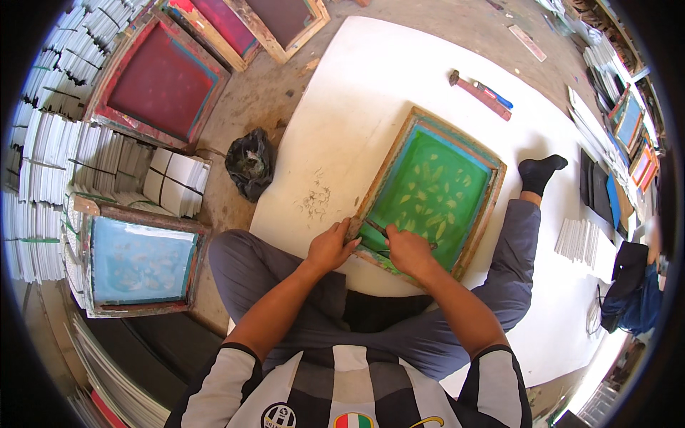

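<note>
A wood-edged printing screen [494,196] lies tilted on the white board, its green mesh [428,189] marked with pale leaf-like shapes. At its near left corner, my left hand [330,246] is closed with the fingers round a small grey-brown block [353,227]; its exact kind is unclear. My right hand [409,251] grips dark-handled pliers [375,227] above the screen's near edge, with their tip pointing toward the block. The palm hides most of the tool. To the left of the screen lie many small thin dark bits [314,202].
A hammer [481,98] and a blue pen-like tool [494,95] rest on the white board [342,93] beyond the screen. A black plastic bag [250,164] sits to the left. Other screens [160,82] and stacked white sheets [50,160] crowd the left side. My socked foot [541,173] is at right.
</note>
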Available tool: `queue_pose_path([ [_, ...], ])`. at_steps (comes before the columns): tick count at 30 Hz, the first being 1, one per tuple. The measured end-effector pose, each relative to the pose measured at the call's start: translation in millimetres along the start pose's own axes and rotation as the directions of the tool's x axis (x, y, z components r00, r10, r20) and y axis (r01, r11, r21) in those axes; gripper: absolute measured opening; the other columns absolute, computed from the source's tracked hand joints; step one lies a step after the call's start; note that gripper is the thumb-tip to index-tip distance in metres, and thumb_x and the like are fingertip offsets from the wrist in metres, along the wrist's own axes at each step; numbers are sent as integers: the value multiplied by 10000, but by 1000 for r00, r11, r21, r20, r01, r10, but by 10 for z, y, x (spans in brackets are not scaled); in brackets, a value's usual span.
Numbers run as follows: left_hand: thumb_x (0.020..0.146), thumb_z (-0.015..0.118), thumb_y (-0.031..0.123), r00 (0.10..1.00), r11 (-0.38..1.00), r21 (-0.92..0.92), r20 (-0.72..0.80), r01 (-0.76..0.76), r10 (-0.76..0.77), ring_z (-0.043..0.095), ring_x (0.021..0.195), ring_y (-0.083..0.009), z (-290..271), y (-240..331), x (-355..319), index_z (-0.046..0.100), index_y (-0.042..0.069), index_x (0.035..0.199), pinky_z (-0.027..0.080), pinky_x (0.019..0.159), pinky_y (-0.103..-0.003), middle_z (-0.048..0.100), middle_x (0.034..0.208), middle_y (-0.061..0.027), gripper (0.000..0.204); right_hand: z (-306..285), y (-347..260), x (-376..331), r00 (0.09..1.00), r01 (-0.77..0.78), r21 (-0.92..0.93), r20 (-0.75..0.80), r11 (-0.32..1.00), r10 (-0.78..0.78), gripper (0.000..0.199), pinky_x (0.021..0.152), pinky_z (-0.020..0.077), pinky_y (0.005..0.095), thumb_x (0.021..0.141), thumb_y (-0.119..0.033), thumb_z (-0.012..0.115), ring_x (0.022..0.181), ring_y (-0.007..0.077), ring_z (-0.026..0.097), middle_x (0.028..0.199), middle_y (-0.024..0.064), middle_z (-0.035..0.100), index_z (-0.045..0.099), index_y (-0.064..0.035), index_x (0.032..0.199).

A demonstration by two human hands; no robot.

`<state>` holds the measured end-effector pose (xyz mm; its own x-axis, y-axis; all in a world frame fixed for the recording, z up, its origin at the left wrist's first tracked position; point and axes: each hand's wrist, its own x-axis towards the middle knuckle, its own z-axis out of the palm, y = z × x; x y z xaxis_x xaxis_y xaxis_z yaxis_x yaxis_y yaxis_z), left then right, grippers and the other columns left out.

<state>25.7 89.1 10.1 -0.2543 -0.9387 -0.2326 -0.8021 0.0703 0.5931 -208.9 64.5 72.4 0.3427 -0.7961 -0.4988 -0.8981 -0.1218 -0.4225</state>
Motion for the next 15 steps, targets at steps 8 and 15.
queue_pose_path([
  [8,976,659,456,999,1000,-7,31,12,-12,696,971,-422,-8,-8,27,457,4,1484,563,797,-499,663,1152,-236,708,-3,-89,32,999,-34,-157,-35,987,29,250,761,597,550,906,-62,597,923,429,742,986,252,712,538,-7,1143],
  [15,972,660,462,999,1000,-11,38,19,-18,696,988,-422,-12,-18,29,466,9,1482,564,811,-499,663,1170,-240,709,44,-142,43,998,-30,-217,-51,976,19,265,753,603,544,905,-77,612,927,404,746,996,238,714,540,-16,1153],
])
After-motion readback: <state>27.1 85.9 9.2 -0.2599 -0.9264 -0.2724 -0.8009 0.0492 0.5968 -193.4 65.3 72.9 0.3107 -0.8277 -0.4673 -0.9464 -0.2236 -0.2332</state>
